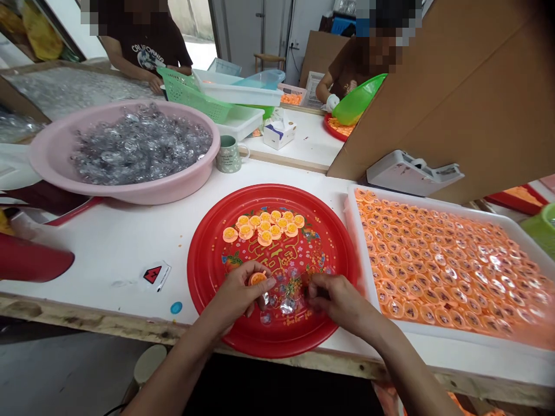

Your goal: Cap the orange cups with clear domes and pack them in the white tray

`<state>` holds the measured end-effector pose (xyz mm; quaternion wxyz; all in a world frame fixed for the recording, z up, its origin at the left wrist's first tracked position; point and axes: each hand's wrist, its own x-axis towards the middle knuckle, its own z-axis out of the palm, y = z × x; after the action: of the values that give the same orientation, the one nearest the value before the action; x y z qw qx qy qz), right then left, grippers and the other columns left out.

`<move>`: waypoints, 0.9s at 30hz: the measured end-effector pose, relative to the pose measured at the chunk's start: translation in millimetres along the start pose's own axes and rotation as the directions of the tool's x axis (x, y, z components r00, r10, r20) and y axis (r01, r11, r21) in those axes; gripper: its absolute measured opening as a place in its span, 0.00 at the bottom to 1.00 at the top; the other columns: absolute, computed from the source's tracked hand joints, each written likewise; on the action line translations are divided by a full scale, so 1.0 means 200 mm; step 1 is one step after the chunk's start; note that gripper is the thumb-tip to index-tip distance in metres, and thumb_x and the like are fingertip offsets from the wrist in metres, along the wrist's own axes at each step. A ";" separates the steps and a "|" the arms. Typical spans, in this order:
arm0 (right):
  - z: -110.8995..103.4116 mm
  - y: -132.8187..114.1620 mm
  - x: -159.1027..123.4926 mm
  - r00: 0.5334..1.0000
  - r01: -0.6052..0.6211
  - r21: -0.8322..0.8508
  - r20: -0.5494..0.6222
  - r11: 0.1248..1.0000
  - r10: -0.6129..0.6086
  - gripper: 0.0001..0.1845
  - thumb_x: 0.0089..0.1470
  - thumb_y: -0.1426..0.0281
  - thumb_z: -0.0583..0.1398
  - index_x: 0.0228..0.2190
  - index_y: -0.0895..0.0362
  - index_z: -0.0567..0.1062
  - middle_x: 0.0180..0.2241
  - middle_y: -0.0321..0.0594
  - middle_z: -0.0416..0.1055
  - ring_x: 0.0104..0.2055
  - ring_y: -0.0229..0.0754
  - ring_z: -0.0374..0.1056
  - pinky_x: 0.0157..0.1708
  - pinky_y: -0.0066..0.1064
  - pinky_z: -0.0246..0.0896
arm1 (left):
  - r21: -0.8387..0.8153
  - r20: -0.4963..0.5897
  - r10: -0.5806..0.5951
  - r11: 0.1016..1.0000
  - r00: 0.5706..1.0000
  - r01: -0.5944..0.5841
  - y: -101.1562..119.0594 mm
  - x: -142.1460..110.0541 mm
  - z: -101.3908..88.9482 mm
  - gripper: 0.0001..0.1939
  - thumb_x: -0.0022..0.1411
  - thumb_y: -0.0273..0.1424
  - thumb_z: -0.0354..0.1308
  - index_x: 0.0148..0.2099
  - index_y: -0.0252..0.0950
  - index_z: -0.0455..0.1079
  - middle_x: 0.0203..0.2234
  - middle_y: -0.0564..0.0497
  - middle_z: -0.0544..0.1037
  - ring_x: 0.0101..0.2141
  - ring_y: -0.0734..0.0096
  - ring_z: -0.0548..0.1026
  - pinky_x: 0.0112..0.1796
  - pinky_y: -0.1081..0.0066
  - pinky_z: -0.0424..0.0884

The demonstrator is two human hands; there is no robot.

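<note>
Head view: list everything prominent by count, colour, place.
Red tray: one, red, centre
Discs: about a dozen, orange, on red tray
Plastic pieces: several, clear, on red tray
White tray: one, white, right
Orange pieces: many, orange, in white tray
Tub: one, pink, left
Heaped plastic: many pieces, clear, in tub
Mug: one, green, beside tub
Tissue box: one, white, beyond mug
Cardboard panel: one, brown, right
Tape dispenser: one, white, by cardboard panel
Co-workers: two, dark shirts, far side
Left hand: one, bare, holding orange disc
Right hand: one, bare, over red tray
</note>
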<state>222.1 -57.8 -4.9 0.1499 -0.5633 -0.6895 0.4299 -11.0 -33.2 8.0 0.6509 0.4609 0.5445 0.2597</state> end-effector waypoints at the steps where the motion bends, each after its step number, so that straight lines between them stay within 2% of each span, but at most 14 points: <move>1: 0.00 -0.01 -0.01 0.999 0.004 -0.012 -0.038 1.000 -0.004 0.11 0.46 0.84 0.55 0.23 0.56 0.68 0.24 0.33 0.68 0.28 0.37 0.64 0.29 0.26 0.57 | -0.023 -0.011 0.007 1.000 1.000 -0.008 0.00 0.00 -0.01 0.15 0.54 0.40 0.63 0.37 0.35 0.66 0.21 0.58 0.70 0.18 0.77 0.69 0.15 0.81 0.58; 3: 0.01 -0.04 -0.02 0.996 0.053 -0.039 -0.073 0.998 -0.055 0.14 0.46 0.85 0.54 0.26 0.56 0.72 0.28 0.36 0.71 0.31 0.38 0.66 0.33 0.27 0.61 | -0.072 -0.040 0.021 0.997 0.999 -0.023 0.01 -0.01 -0.03 0.16 0.55 0.39 0.63 0.40 0.35 0.67 0.26 0.55 0.73 0.22 0.75 0.73 0.19 0.79 0.66; 7: 0.12 -0.07 -0.02 0.964 0.247 -0.141 -0.070 0.959 -0.258 0.23 0.45 0.87 0.54 0.36 0.54 0.77 0.38 0.40 0.72 0.41 0.43 0.68 0.42 0.32 0.63 | -0.160 -0.072 -0.013 0.987 0.997 0.002 0.01 -0.02 -0.06 0.19 0.55 0.36 0.64 0.47 0.34 0.66 0.34 0.50 0.77 0.30 0.70 0.77 0.31 0.72 0.74; 10: 0.18 -0.06 -0.01 0.944 0.298 -0.120 -0.107 0.947 -0.311 0.18 0.51 0.85 0.54 0.32 0.55 0.78 0.35 0.41 0.73 0.39 0.42 0.68 0.40 0.32 0.63 | -0.228 -0.050 -0.034 0.973 0.998 0.022 0.00 -0.03 -0.07 0.21 0.55 0.36 0.65 0.47 0.34 0.66 0.36 0.49 0.77 0.33 0.67 0.78 0.35 0.68 0.76; 12: 0.19 -0.04 -0.01 0.956 0.259 0.004 -0.146 0.966 -0.255 0.15 0.53 0.82 0.54 0.31 0.55 0.78 0.35 0.41 0.74 0.38 0.41 0.69 0.40 0.32 0.64 | -0.258 -0.028 -0.028 0.966 0.999 0.020 0.00 -0.04 -0.06 0.20 0.55 0.36 0.65 0.47 0.33 0.66 0.38 0.49 0.76 0.34 0.66 0.78 0.37 0.66 0.77; 14: 0.18 -0.03 -0.02 0.978 0.141 0.220 -0.182 0.965 -0.101 0.10 0.54 0.78 0.57 0.33 0.55 0.78 0.34 0.39 0.74 0.35 0.41 0.70 0.38 0.32 0.65 | -0.270 -0.023 -0.021 0.963 1.000 0.014 0.00 -0.05 -0.06 0.20 0.56 0.36 0.65 0.47 0.33 0.67 0.39 0.49 0.75 0.36 0.66 0.78 0.39 0.64 0.77; 16: 0.16 -0.04 -0.04 0.985 0.009 0.483 -0.155 0.876 0.075 0.07 0.53 0.71 0.61 0.36 0.55 0.76 0.28 0.36 0.73 0.29 0.39 0.69 0.31 0.31 0.66 | -0.275 -0.014 -0.020 0.961 1.000 0.015 0.00 -0.06 -0.04 0.20 0.56 0.36 0.65 0.48 0.34 0.67 0.38 0.49 0.75 0.36 0.66 0.78 0.39 0.64 0.77; 18: 0.14 -0.05 -0.05 0.983 -0.053 0.673 -0.093 0.738 0.156 0.11 0.50 0.65 0.65 0.36 0.55 0.75 0.24 0.33 0.70 0.24 0.37 0.67 0.24 0.28 0.64 | -0.277 0.003 -0.029 0.960 1.000 0.028 0.00 -0.06 -0.03 0.21 0.54 0.35 0.66 0.49 0.34 0.67 0.37 0.50 0.76 0.36 0.66 0.78 0.39 0.65 0.77; 19: 0.14 -0.06 -0.06 0.984 -0.056 0.724 -0.077 0.687 0.161 0.14 0.48 0.63 0.67 0.36 0.56 0.74 0.23 0.32 0.70 0.23 0.36 0.66 0.22 0.27 0.63 | -0.284 0.008 -0.029 0.958 1.000 0.031 0.00 -0.06 -0.02 0.22 0.54 0.35 0.67 0.49 0.34 0.67 0.38 0.49 0.76 0.36 0.66 0.78 0.40 0.65 0.77; 21: 0.13 -0.08 -0.07 0.985 -0.033 0.765 -0.084 0.643 0.150 0.16 0.47 0.60 0.68 0.34 0.57 0.74 0.24 0.34 0.72 0.23 0.36 0.67 0.22 0.26 0.64 | -0.314 0.028 -0.030 0.949 0.999 0.037 0.00 -0.06 0.01 0.24 0.51 0.33 0.68 0.49 0.35 0.68 0.40 0.48 0.77 0.39 0.64 0.78 0.41 0.66 0.77; 24: 0.14 -0.10 -0.07 0.979 -0.010 0.779 -0.120 0.627 0.164 0.16 0.47 0.59 0.68 0.32 0.57 0.74 0.25 0.36 0.74 0.24 0.35 0.69 0.23 0.25 0.64 | -0.370 0.098 -0.015 0.928 0.995 0.050 0.01 -0.08 0.04 0.25 0.49 0.31 0.69 0.49 0.35 0.69 0.43 0.47 0.77 0.42 0.60 0.78 0.45 0.63 0.75; 27: 0.14 -0.09 -0.09 0.963 -0.024 0.774 -0.153 0.633 0.223 0.17 0.46 0.58 0.69 0.29 0.57 0.72 0.21 0.35 0.74 0.20 0.35 0.67 0.19 0.23 0.61 | -0.381 0.161 -0.007 0.922 0.987 0.068 0.01 -0.09 0.07 0.24 0.51 0.31 0.68 0.50 0.34 0.69 0.42 0.47 0.77 0.42 0.58 0.79 0.47 0.59 0.74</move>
<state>196.0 -85.9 -3.2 0.4242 -0.5395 -0.3796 0.6205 -2.3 -52.7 17.3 0.7743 0.3326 0.4388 0.3118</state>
